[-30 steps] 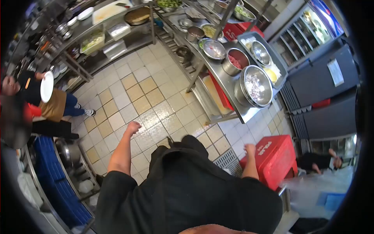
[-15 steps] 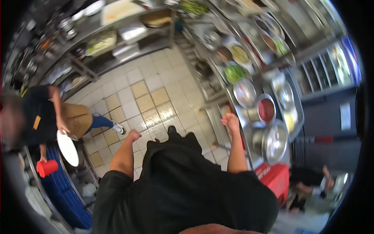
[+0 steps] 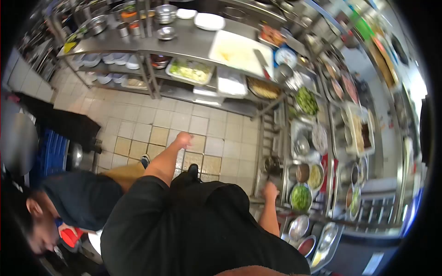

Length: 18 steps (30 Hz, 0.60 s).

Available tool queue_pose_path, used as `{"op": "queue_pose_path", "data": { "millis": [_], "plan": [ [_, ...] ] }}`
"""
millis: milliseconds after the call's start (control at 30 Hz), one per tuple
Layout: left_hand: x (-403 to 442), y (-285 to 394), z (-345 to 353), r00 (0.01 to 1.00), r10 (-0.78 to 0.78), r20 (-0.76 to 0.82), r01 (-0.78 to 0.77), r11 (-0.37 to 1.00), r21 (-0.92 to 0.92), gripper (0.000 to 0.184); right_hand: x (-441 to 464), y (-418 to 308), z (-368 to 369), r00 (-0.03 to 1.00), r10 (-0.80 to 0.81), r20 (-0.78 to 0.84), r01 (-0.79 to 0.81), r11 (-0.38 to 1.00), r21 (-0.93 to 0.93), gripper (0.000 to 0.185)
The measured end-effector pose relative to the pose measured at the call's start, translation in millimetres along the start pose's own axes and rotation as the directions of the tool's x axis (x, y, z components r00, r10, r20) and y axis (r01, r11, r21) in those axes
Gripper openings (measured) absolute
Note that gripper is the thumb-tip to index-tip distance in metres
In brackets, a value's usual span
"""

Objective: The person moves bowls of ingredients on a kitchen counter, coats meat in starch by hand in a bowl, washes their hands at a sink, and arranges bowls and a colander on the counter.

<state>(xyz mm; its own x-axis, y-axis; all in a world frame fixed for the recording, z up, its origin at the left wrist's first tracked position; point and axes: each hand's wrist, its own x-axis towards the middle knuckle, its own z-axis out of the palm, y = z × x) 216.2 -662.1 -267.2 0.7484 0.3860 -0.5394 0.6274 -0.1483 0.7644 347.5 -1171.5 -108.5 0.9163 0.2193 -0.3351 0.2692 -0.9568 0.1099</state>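
My left hand (image 3: 184, 140) hangs over the tiled floor (image 3: 216, 122) in front of me, fingers loosely curled, with nothing visible in it. On the other side, my right hand (image 3: 270, 191) is also curled and looks empty; it is beside the steel counter on the right. Nearest to it on that counter is a bowl of chopped green vegetables (image 3: 301, 197), with a bowl of pale shreds (image 3: 315, 177) just beyond. A steel bowl (image 3: 299, 227) and a bowl of red sauce (image 3: 306, 246) stand closer to my body.
Across the floor, a steel table (image 3: 184, 43) carries a white cutting board (image 3: 239, 50) with a knife (image 3: 261, 61). A tray of cut vegetables (image 3: 189, 71) sits below. At left, close to me, a co-worker (image 3: 78, 198) holds a red container (image 3: 71, 237); blue racks (image 3: 51, 152) stand behind.
My view has swung to the left and forward, bringing the cutting-board table nearer the middle. The co-worker is now closer to my left side. Both my hands have swung.
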Motion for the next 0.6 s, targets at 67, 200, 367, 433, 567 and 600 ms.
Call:
{"op": "queue_pose_path", "data": {
  "millis": [67, 200, 367, 433, 567, 600],
  "plan": [
    [14, -12, -34, 0.979, 0.122, -0.165, -0.036, 0.895, 0.445, 0.020, 47, 22, 59, 0.975, 0.064, -0.213, 0.075, 0.807, 0.586, 0.015],
    [-8, 4, -99, 0.942, 0.002, -0.337, 0.085, 0.967, 0.242, 0.032, 78, -1, 91, 0.991, 0.022, 0.132, -0.118, 0.608, 0.785, 0.020],
    [-39, 1, -174, 0.857, -0.494, -0.150, 0.332, 0.750, -0.572, 0.026, 139, -63, 90, 0.771, -0.142, 0.620, -0.402, 0.647, 0.648, 0.018],
    [-35, -51, -195, 0.791, -0.582, -0.190, 0.238, 0.578, -0.781, 0.021, 176, -118, 64, 0.673, -0.108, 0.732, -0.471, 0.700, 0.537, 0.016],
    [-55, -219, -229, 0.934, -0.202, -0.294, 0.143, 0.967, -0.211, 0.028, 269, -263, 22, 0.667, -0.109, 0.737, -0.448, 0.732, 0.514, 0.012],
    [-78, -179, -242, 0.689, -0.705, -0.169, 0.337, 0.517, -0.787, 0.033, 298, -302, 16, 0.732, -0.181, 0.656, -0.348, 0.729, 0.589, 0.011]
  ]
}}
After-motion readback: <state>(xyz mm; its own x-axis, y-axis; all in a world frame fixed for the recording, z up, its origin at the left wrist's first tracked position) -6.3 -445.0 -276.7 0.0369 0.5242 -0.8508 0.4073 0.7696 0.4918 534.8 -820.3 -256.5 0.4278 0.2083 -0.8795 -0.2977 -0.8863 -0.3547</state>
